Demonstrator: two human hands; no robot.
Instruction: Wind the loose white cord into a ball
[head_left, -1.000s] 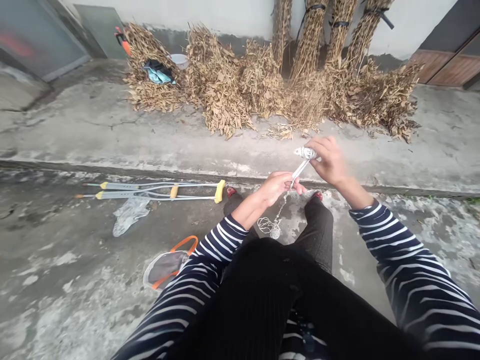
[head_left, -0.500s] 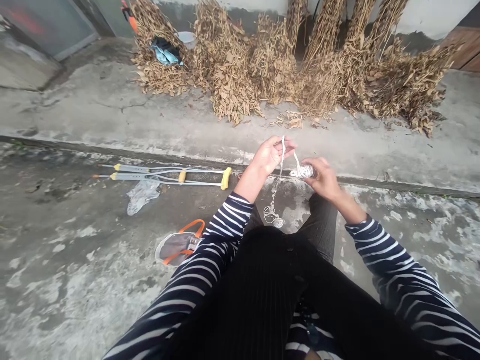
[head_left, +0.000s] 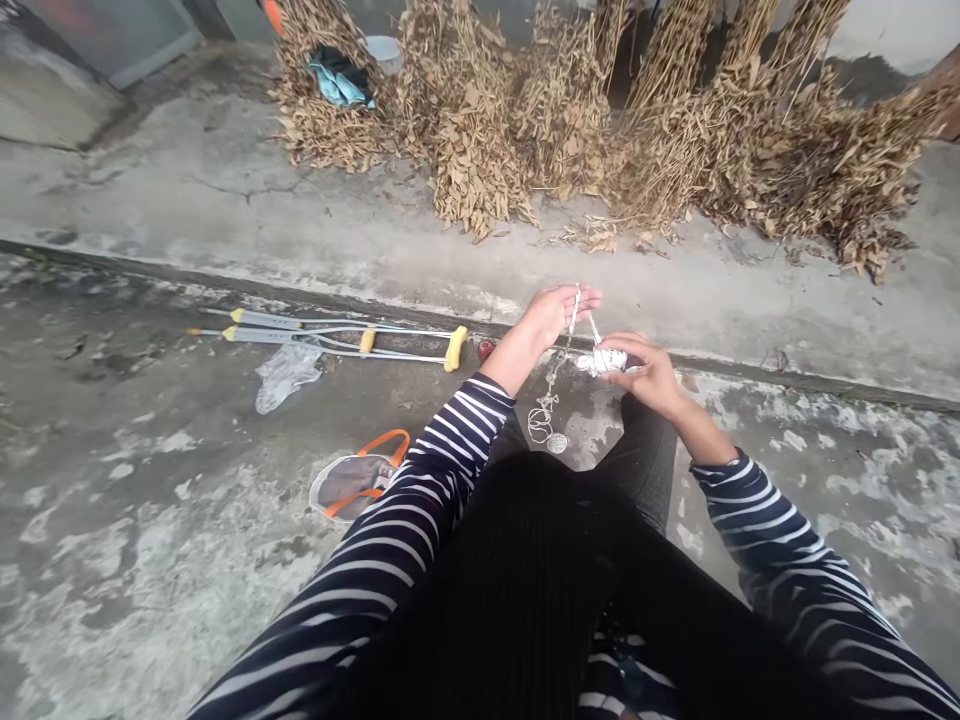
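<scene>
I sit on concrete ground with my legs stretched out in black trousers. My right hand (head_left: 645, 372) is closed round a small wound bundle of white string (head_left: 606, 360). From the bundle the white string (head_left: 576, 312) runs up over my left hand (head_left: 553, 312), whose palm faces up with fingers loosely curled under the strand. The loose end hangs down from that hand to a small tangle of string (head_left: 544, 428) lying on the ground between my legs.
A pair of metal crutches (head_left: 337, 340) with yellow pads lies to the left, beside a clear plastic bag (head_left: 283, 372). A grey bag with orange handles (head_left: 352, 482) sits by my left arm. Bundles of dried plants (head_left: 600, 130) are piled against the far wall, beyond a concrete step.
My right hand came down from above my left hand to just below and right of it with the bundle. My left hand rose and turned palm up under the string. The view tilted down.
</scene>
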